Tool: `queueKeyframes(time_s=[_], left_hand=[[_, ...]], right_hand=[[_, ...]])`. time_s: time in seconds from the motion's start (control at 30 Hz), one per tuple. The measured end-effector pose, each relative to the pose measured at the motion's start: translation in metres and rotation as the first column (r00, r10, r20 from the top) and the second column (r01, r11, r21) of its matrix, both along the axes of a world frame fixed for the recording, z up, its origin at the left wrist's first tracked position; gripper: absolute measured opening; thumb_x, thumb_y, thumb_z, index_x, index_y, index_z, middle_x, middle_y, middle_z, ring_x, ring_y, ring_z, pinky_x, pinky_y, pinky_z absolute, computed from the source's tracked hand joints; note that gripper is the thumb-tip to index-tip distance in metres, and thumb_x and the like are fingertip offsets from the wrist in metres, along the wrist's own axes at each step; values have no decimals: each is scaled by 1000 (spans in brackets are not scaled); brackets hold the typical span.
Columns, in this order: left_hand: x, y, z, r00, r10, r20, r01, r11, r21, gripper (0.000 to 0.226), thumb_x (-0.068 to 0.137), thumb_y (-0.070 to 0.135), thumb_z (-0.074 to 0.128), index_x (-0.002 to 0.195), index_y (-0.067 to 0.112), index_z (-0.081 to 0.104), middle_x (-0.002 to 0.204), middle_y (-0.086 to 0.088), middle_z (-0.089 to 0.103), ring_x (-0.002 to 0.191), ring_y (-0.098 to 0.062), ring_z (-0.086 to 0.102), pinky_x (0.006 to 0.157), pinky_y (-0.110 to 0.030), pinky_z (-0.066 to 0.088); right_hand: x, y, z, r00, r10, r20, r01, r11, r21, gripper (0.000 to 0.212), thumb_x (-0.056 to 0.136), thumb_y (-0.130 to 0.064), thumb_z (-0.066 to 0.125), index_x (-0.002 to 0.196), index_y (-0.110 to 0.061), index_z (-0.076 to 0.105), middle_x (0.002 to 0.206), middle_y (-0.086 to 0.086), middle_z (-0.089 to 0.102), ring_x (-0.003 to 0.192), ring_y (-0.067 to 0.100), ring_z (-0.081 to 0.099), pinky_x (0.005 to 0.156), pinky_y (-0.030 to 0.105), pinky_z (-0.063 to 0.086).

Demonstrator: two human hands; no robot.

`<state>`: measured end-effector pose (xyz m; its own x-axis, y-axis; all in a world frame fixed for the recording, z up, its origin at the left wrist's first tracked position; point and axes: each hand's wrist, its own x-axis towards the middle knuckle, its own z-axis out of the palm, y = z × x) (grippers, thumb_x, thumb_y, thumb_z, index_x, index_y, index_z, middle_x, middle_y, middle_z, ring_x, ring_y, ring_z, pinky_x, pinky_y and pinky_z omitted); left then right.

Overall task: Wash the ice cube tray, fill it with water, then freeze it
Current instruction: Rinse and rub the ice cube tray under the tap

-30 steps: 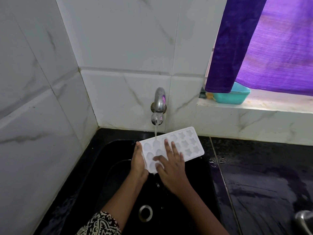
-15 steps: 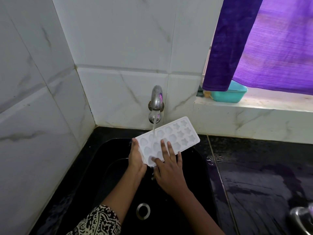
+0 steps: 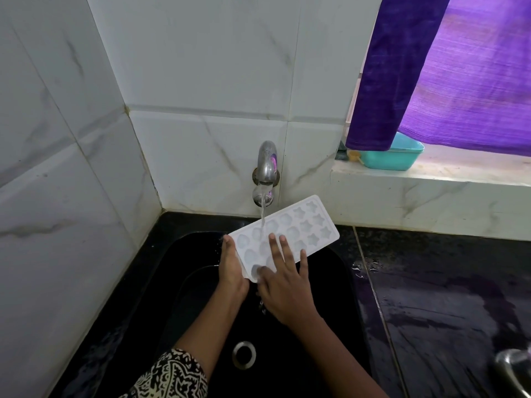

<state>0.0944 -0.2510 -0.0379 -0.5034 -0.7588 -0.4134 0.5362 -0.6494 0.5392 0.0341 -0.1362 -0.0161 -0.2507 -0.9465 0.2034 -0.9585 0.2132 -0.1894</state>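
Left hand (image 3: 231,271) grips the white ice cube tray (image 3: 298,228) by its 8 o'clock end (tilted, under the tap (image 3: 265,170) stream). Right hand (image 3: 287,291) lies flat, fingers spread across the moulds, over the black sink (image 3: 330,282).

Daylight enters at two o'clock through the purple curtain (image 3: 471,76), tinting the window ledge (image 3: 431,176) and the metal tap (image 3: 266,170) violet. The white tiles (image 3: 201,67) are evenly, softly lit. The black sink (image 3: 330,297) stays dim, while the wet counter (image 3: 445,297) shows streaky glare. Wide-angle distortion bows tile lines at nine o'clock; the edges are slightly soft.
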Motion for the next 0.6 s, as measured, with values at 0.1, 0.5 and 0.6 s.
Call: queueKeyframes(time_s=[0.1,0.5,0.6], left_hand=[[1,-5,4,1000,8,18,-8,1000,-3,78,95,67,29,136,6,52,131,-23,59,122,-41,55,108,-54,39],[7,1,0,997,74,-11,-73,996,43,75,95,66,30,136,8,53,132,-21,60,122,-41,55,111,-56,35],[6,1,0,997,83,2,-83,995,54,74,95,67,31,136,9,53,130,-20,61,121,-41,57,110,-56,37]], right_hand=[[15,-3,-6,1000,-12,-12,11,1000,-21,36,89,-37,35,119,-27,51,158,2,-9,143,20,-20,109,50,-14],[20,-8,-8,999,38,-8,-38,999,34,26,98,-31,35,118,-23,48,152,-3,-25,134,19,-38,111,51,-12],[15,-8,-5,996,54,-67,-55,998,-12,15,93,-28,46,104,-24,54,155,-2,-13,139,23,-27,112,50,-6]])
